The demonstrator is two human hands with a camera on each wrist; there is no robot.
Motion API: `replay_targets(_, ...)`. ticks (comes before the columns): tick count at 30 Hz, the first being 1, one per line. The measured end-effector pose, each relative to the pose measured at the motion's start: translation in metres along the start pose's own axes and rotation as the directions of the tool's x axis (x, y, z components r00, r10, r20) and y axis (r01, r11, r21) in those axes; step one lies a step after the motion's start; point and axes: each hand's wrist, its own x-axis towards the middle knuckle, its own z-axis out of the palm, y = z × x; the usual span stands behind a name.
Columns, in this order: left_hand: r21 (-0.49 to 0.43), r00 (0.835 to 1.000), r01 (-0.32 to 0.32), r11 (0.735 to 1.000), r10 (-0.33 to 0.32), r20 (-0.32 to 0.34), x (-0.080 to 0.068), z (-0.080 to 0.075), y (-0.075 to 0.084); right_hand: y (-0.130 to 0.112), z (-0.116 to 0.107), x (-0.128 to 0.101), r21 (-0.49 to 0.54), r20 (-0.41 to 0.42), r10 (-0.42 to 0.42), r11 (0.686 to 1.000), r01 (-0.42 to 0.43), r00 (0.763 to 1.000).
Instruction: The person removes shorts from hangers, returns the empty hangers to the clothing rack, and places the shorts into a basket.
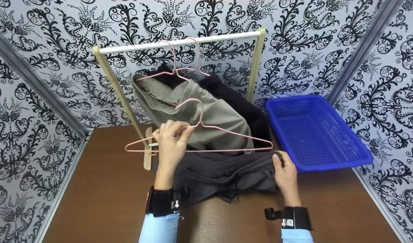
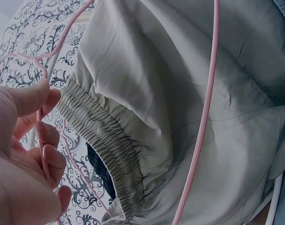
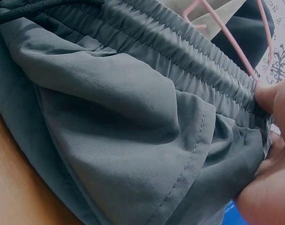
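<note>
My left hand (image 1: 171, 140) pinches the upper left arm of a pink clothes hanger (image 1: 223, 151), held level above the table with its hook up. In the left wrist view, thumb and fingers close round the thin hanger wire (image 2: 43, 154). My right hand (image 1: 286, 173) grips one end of the elastic waistband of dark grey shorts (image 1: 206, 179), just under the hanger's right corner. Gathered waistband and stitching of the shorts (image 3: 119, 112) fill the right wrist view, with the thumb on the band's edge. The rest of the shorts lies on the table, partly behind the left forearm.
Behind the hanger, a rack with a white rail (image 1: 135, 47) and wooden posts bears khaki shorts (image 1: 216, 114) and a black garment (image 1: 240, 98) on pink hangers. A blue plastic basket (image 1: 334, 166) stands at the right on the brown table (image 1: 101, 195). Patterned walls enclose the table.
</note>
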Motion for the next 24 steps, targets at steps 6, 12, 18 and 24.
replay_targets(6,-0.012,1.000,0.001,1.000,-0.001,0.001,-0.002,0.003,-0.001,0.003,0.002,-0.001,-0.023,0.036,0.061,0.998,-0.060,0.997)
replay_targets(12,-0.016,1.000,-0.001,1.000,0.001,0.023,-0.003,0.006,-0.002,0.007,0.003,-0.001,-0.082,0.041,0.065,0.995,-0.062,0.997)
replay_targets(18,-0.039,0.999,-0.007,0.999,0.009,0.039,-0.005,0.009,-0.003,0.010,0.000,-0.002,-0.144,0.061,0.085,0.987,-0.076,0.994)
replay_targets(24,-0.045,0.998,-0.014,0.999,0.017,0.067,-0.007,0.010,-0.002,0.011,-0.002,0.000,-0.180,0.073,0.077,0.982,-0.063,0.994)
